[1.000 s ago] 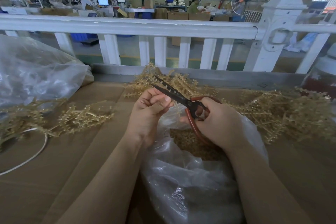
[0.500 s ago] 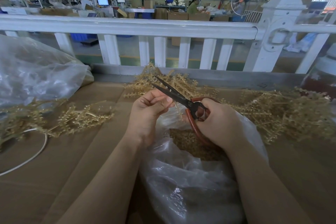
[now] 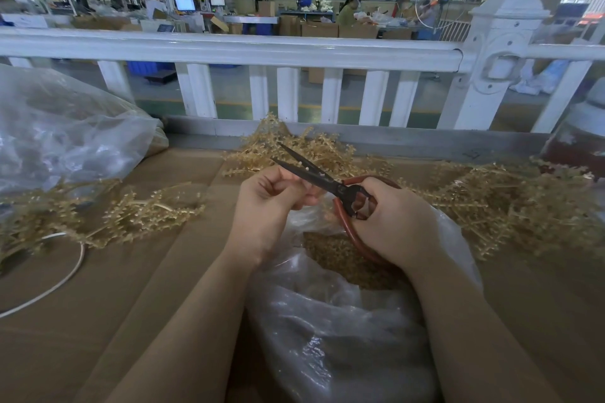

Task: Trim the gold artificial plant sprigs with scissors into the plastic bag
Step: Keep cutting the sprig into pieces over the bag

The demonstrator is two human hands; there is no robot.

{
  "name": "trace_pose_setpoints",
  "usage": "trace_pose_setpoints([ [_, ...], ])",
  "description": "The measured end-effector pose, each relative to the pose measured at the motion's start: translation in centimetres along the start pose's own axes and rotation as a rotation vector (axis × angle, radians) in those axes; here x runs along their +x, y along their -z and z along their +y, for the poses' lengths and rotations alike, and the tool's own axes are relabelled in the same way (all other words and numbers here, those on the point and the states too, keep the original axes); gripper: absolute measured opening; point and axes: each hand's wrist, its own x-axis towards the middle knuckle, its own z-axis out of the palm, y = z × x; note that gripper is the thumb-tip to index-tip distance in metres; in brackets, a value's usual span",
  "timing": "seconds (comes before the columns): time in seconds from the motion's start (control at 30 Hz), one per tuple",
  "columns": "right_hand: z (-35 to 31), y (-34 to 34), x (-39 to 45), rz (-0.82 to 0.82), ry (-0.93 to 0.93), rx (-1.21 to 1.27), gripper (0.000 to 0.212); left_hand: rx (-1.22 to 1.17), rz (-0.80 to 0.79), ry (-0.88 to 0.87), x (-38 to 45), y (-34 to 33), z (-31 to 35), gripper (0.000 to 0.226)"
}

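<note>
Right hand (image 3: 389, 222): curled through the red-brown handle loops of the scissors (image 3: 327, 181), gripping them above the bag mouth.
Scissors: blades dark, parted in a narrow V, tips pointing up and left, crossing just above the left hand's fingertips.
Left hand (image 3: 271, 203): fingers curled inward, pinching something small beside the lower blade; held piece too small to identify.
Plastic bag (image 3: 343, 337): clear, lying on the cardboard surface (image 3: 114, 288) directly below and between both wrists; mouth open under the hands, gold trimmings (image 3: 343, 265) visible inside.
Gold sprigs, far pile (image 3: 311, 150): behind the scissors, against the white railing (image 3: 229, 49).
Gold sprigs, right pile (image 3: 510, 206): just beside the right hand.
Gold sprigs, left pile (image 3: 137, 216): well apart from the left hand.
Second clear bag (image 3: 65, 127): far left, behind the left pile.
White cord (image 3: 65, 275): curved on the cardboard, lower left.
</note>
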Motion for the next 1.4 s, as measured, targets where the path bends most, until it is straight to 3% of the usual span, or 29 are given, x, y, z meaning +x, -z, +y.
trace_pose_setpoints([
  [0.3, -0.3, -0.1, -0.1, 0.033, 0.003, -0.001, 0.050, 0.000, 0.000, 0.000, 0.1, 0.0, -0.1, 0.020],
  [0.47, -0.4, -0.1, -0.1, 0.036, -0.004, 0.038, 0.035, -0.017, -0.005, -0.013, 0.1, -0.1, -0.1, 0.013],
  [0.6, -0.3, 0.0, 0.0, -0.023, -0.022, 0.043, 0.053, -0.044, -0.026, -0.041, -0.1, -0.2, 0.2, 0.023],
  [0.9, -0.9, 0.9, 0.1, -0.117, -0.051, 0.013, 0.046, 0.000, -0.062, -0.077, -0.3, -0.6, 0.0, 0.018],
  [1.0, -0.9, 0.8, 0.1, -0.123, -0.053, 0.025, 0.057, 0.058, -0.069, -0.095, -0.3, -0.6, -0.3, 0.020],
  [1.4, -0.8, 0.6, 0.2, -0.135, -0.058, 0.107, 0.066, -0.019, -0.177, -0.146, -0.4, -0.8, -0.3, 0.021],
])
